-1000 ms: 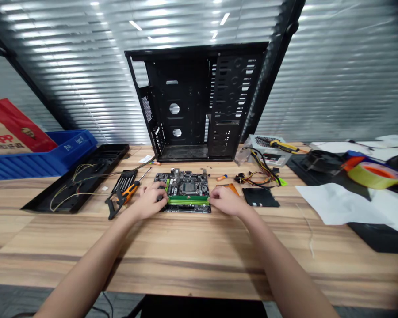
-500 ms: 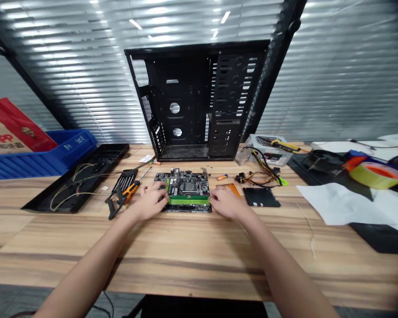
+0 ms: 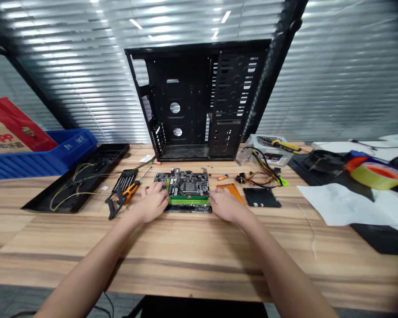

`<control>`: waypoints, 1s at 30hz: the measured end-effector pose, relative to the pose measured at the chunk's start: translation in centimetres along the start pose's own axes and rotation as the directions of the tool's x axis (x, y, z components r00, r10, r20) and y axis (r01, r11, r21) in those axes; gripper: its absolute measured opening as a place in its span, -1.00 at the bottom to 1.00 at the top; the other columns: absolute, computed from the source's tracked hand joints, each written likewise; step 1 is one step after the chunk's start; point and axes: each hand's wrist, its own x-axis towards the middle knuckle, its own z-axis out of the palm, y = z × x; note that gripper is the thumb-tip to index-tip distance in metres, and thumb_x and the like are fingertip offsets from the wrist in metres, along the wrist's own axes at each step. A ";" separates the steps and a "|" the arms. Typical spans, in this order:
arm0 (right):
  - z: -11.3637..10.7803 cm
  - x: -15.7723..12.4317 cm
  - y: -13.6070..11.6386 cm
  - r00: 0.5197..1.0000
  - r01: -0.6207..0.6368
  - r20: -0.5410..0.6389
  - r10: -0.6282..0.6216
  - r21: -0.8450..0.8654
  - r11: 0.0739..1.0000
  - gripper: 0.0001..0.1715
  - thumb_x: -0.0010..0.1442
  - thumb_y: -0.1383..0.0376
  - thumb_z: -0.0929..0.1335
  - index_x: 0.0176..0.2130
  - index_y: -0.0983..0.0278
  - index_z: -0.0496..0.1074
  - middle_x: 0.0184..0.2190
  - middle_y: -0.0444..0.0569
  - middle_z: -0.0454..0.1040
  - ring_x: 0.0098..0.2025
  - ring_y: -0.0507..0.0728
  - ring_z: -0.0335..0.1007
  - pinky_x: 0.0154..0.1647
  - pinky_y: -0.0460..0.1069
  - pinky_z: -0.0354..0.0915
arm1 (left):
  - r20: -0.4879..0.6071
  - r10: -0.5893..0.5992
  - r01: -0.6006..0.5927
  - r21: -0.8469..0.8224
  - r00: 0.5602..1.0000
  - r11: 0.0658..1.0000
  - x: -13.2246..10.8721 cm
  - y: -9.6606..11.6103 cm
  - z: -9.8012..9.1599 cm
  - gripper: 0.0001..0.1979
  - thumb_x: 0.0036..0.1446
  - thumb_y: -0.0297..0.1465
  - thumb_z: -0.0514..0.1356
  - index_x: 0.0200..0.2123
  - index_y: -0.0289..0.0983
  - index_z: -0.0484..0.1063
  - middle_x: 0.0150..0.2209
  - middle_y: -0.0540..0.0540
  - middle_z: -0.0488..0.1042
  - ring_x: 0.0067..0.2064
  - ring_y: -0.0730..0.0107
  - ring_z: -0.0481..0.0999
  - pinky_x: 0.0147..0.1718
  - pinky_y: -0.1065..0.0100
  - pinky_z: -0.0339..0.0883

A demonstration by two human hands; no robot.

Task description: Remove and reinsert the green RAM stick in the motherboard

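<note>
A motherboard [image 3: 185, 178] lies flat on the table with its processor socket in the middle. Along its near side runs a green RAM stick [image 3: 189, 200], in line with the bright green memory slots. My left hand [image 3: 153, 201] is closed at the stick's left end, thumb and fingers pressed together there. At the opposite end, my right hand [image 3: 226, 203] grips with its fingertips, which are partly hidden behind the hand. An orange-and-black screwdriver [image 3: 131, 191] lies just left of my left hand. An orange flat piece [image 3: 234, 192] sits beside my right hand.
Behind the board stands an open black computer case [image 3: 185, 84]. To the left are a black side panel [image 3: 86, 176] and a blue bin [image 3: 53, 159]. On the right lie a power supply [image 3: 273, 152] with cables, a black drive [image 3: 262, 197], white paper [image 3: 338, 203] and yellow tape [image 3: 378, 175].
Both hands stay at the ends of the RAM stick with only slight finger shifts. My right hand sits marginally lower. The motherboard stays in place.
</note>
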 end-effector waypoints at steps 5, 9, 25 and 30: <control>-0.6 -0.5 -0.4 1.000 -0.027 0.005 0.027 0.004 1.000 -0.57 0.32 0.27 0.07 -0.16 0.32 0.44 -0.10 0.18 0.40 -0.06 0.24 0.27 -0.01 0.05 0.11 | -0.023 0.014 -0.014 0.020 1.000 1.000 -0.1 0.1 -0.1 -0.68 0.25 -0.28 -0.12 -0.31 -0.23 0.39 0.09 -0.19 0.27 0.08 0.04 0.24 0.05 -0.20 -0.03; -0.6 -0.5 -0.5 0.999 -0.032 0.019 0.032 0.003 0.999 -0.57 0.32 0.27 0.07 -0.15 0.33 0.43 -0.10 0.18 0.41 -0.05 0.24 0.28 -0.01 0.05 0.11 | -0.016 0.023 -0.022 0.035 1.000 0.999 -0.1 0.0 -0.2 -0.68 0.26 -0.28 -0.13 -0.29 -0.21 0.39 0.09 -0.18 0.27 0.10 0.03 0.23 0.03 -0.19 0.00; -0.6 -0.5 -0.6 0.999 -0.008 0.044 0.008 0.001 1.000 -0.67 0.21 0.43 0.14 -0.15 0.34 0.40 -0.08 0.17 0.39 -0.06 0.24 0.29 -0.08 0.04 0.16 | 0.000 0.055 -0.055 0.047 0.998 0.997 -0.3 0.6 -0.1 -0.75 0.24 -0.39 -0.18 -0.28 -0.24 0.27 0.10 -0.25 0.24 0.12 0.05 0.20 0.02 -0.12 0.07; -0.8 -0.5 -0.3 0.998 -0.006 0.057 0.005 0.019 1.000 -0.68 0.24 0.37 0.12 -0.15 0.29 0.40 -0.05 0.15 0.38 -0.04 0.26 0.28 -0.08 0.07 0.16 | 0.004 0.064 -0.064 0.047 0.998 0.997 -0.4 0.5 -0.1 -0.75 0.23 -0.41 -0.17 -0.26 -0.25 0.28 0.11 -0.26 0.23 0.13 0.04 0.19 0.05 -0.15 0.03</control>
